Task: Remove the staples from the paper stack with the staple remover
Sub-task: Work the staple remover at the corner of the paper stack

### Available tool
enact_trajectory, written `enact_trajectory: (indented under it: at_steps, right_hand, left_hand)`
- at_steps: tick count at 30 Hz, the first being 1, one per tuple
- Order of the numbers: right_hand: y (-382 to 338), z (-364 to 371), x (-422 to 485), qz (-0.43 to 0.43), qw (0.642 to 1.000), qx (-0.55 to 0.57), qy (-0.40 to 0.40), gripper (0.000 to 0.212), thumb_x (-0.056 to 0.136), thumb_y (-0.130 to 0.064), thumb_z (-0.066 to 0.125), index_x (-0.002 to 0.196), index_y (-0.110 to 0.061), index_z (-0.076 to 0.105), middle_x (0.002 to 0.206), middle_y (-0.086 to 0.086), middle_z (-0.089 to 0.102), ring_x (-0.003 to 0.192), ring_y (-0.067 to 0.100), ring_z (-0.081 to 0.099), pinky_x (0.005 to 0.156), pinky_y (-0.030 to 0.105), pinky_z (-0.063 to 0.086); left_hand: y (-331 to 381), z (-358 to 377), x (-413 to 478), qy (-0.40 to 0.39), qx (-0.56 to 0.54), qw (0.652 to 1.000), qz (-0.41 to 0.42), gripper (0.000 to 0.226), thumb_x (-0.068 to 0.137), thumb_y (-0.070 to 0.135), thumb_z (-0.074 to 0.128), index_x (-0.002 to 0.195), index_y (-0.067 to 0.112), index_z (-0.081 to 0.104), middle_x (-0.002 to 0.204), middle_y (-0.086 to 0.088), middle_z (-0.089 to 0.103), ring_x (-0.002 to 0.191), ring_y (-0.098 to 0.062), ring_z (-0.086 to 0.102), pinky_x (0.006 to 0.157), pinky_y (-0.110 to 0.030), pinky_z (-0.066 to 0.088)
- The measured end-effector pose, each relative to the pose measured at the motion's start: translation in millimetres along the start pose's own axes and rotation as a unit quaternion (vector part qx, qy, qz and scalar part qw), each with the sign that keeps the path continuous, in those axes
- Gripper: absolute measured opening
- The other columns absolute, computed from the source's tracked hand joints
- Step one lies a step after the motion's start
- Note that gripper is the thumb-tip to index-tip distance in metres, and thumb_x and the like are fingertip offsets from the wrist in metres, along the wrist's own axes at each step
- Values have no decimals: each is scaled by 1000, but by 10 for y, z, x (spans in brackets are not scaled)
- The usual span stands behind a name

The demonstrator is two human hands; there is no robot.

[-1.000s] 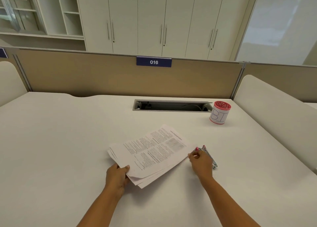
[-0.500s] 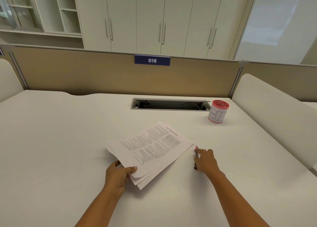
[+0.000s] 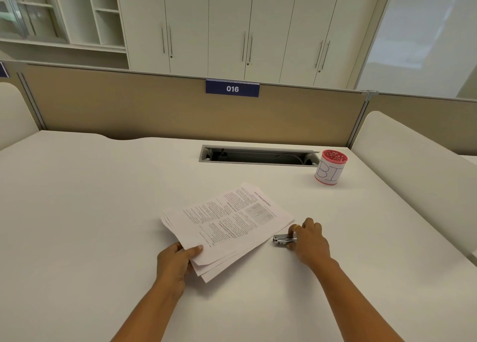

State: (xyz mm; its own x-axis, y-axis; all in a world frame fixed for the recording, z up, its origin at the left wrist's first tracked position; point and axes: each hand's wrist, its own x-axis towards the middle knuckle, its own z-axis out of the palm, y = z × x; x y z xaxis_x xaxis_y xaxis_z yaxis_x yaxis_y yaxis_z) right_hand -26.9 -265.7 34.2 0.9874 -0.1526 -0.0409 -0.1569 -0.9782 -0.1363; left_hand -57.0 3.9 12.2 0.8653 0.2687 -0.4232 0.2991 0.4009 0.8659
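My left grip pinches the paper stack at its near corner; my right grip curls round the staple remover. The stack lies on the tabletop; the remover is just beside it.

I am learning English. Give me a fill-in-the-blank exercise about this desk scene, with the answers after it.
1. The right hand holds the remover to the ____ of the stack.
2. The left hand grips the stack with its ____ on top.
3. The sign on the partition reads ____.
4. The cup bears the letters ____.
Answers: right; thumb; 016; BI.
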Motion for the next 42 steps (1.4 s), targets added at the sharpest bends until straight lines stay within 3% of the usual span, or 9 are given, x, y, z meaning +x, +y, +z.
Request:
enact_trajectory:
  at_steps: [6,10,13,16,19,27,36,40,42]
  right_hand:
    - [3,13,-20,18,1000,-20,2,30,92,-39,48,113,-18,54,120,2,48,115,23,41,90,36,36]
    - [-50,-44,-51,87,987,131,-11,25,92,-39,51,99,-14,50,94,1,57,90,24,52,86,36,36]
    - [-114,-107,-79,94,928,357,-49,22,89,-31,58,85,-12,49,81,8,60,75,23,53,79,33,42]
    - [-201,-188,-145,77,831,541,-104,18,88,-25,62,79,-10,58,89,12,64,77,23,60,71,29,49]
    - [-295,-233,-209,75,782,601,-144,17,84,-27,65,87,-10,63,86,5,66,72,15,64,58,20,49]
    - [-474,-222,-307,78,721,663,-185,21,77,-21,73,93,-11,63,79,2,66,58,11,68,49,20,52]
    - [-770,-153,-492,-88,877,456,-121,23,92,-31,54,110,-17,57,86,-3,59,59,7,58,48,15,44]
    - [-877,-134,-534,-165,927,328,-72,29,94,-31,49,117,-17,57,106,4,52,87,23,58,78,36,54]
    - [-902,-122,-558,-181,937,297,-34,32,92,-30,52,123,-23,56,114,2,58,101,20,57,90,35,50]
  left_hand:
    - [-4,9,-18,3,2,1000,-9,10,76,-4,69,80,4,65,87,-11,67,77,-27,64,79,-42,54]
    - [1,34,-50,-1,-6,1000,-17,8,78,-3,66,85,1,65,85,-11,67,74,-26,63,69,-37,55]
    - [7,39,-71,-8,3,1000,-16,6,80,-1,65,85,3,65,80,-8,68,70,-25,63,47,-29,56]
    - [15,49,-87,-15,4,1000,-16,5,81,0,65,85,3,66,79,-8,68,70,-25,63,54,-32,56]
    - [23,69,-123,-23,-10,999,-21,5,80,0,65,83,4,66,81,-9,68,73,-25,63,65,-36,53]
    - [72,145,-243,-61,-15,998,-11,8,82,2,63,82,9,66,84,-5,69,78,-21,65,54,-24,56]
    - [91,257,-324,-70,5,997,16,9,84,3,62,82,12,66,83,-3,70,78,-20,65,59,-26,51]
    - [97,280,-327,-58,9,998,22,10,85,8,62,78,13,67,81,-3,69,76,-20,64,61,-27,50]
    - [102,283,-328,-54,15,998,25,9,86,8,61,79,9,67,79,-5,69,74,-21,63,63,-28,50]
